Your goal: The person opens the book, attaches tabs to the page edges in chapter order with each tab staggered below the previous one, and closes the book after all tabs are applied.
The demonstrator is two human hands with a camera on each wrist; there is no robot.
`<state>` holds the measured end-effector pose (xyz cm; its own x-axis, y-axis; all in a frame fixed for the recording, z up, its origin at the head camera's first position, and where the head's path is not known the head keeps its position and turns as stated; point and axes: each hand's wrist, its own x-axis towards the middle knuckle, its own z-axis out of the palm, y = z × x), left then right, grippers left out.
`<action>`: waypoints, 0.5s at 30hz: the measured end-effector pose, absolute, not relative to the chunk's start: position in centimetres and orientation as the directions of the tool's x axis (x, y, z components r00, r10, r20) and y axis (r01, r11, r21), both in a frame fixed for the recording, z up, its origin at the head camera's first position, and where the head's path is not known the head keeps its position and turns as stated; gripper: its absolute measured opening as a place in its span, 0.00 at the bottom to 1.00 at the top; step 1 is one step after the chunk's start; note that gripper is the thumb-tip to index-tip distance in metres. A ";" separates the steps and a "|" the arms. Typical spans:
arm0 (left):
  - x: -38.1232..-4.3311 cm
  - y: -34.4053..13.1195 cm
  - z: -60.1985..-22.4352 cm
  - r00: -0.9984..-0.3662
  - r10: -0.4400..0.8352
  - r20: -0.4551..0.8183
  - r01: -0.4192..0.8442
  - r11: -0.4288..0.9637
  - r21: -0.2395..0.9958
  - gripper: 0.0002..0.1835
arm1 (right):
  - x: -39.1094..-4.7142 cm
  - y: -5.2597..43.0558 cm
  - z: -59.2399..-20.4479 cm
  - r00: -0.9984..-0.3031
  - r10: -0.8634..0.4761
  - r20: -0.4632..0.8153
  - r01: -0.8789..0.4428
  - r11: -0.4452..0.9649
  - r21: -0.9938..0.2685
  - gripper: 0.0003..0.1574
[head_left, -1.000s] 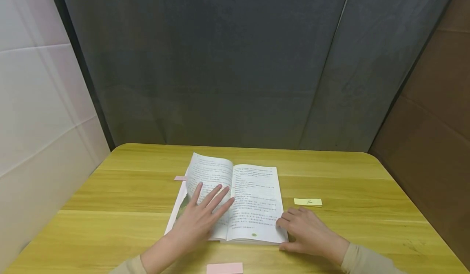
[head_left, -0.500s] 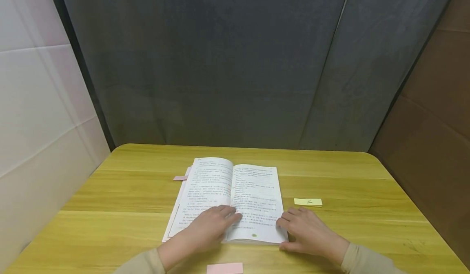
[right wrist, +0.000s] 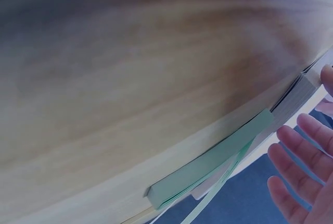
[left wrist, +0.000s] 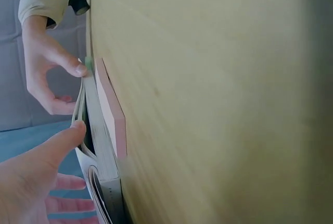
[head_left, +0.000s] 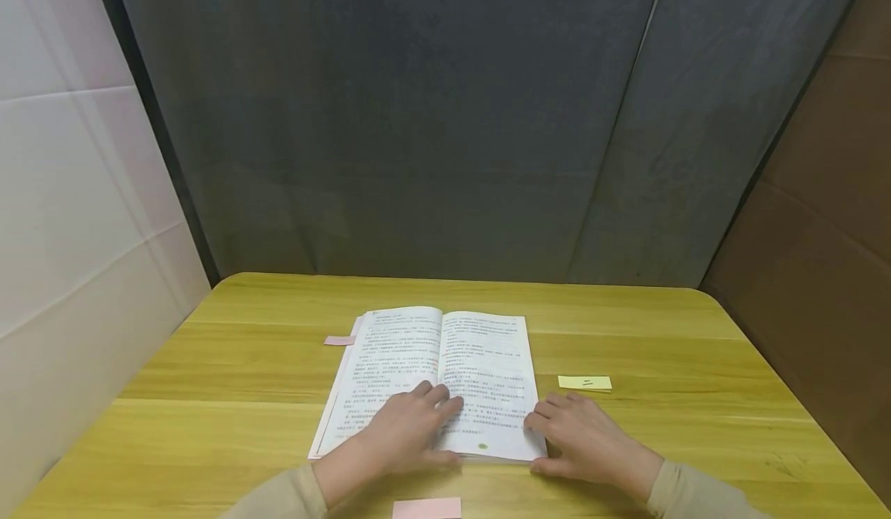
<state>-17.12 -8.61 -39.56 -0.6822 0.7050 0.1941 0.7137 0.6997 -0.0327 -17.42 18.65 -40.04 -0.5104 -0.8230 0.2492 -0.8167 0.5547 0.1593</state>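
Head view: left page now lies flatter than earlier, so the turn appears complete; book lies open on the table; left hand, fingers relaxed, rests by the fold's near end; right hand, likewise loose, touches the book's near right corner.

In the head view, the yellow note, at three o'clock from the open book, bears two short dark strokes, one above the other, resembling the Chinese numeral two. The book's rows of print are too small to read, as is the green mark at six o'clock on its right-hand page.
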 end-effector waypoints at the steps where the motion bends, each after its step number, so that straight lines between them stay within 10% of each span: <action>1: -17.2 -8.6 -39.6 -0.683 0.704 0.194 0.714 0.700 -0.029 0.37 | -17.4 18.7 -40.0 -0.510 -0.823 0.248 -0.817 0.554 0.159 0.26; 15: -17.9 -9.5 -39.8 -0.690 0.692 0.212 0.721 0.682 0.121 0.44 | -17.4 18.9 -40.2 -0.512 -0.821 0.253 -0.820 0.554 0.141 0.29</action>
<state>-17.86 -9.50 -39.75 -0.6904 0.6918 0.2115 0.7209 0.6823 0.1214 -17.41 18.88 -40.18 -0.5117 -0.8212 0.2525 -0.8204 0.5543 0.1405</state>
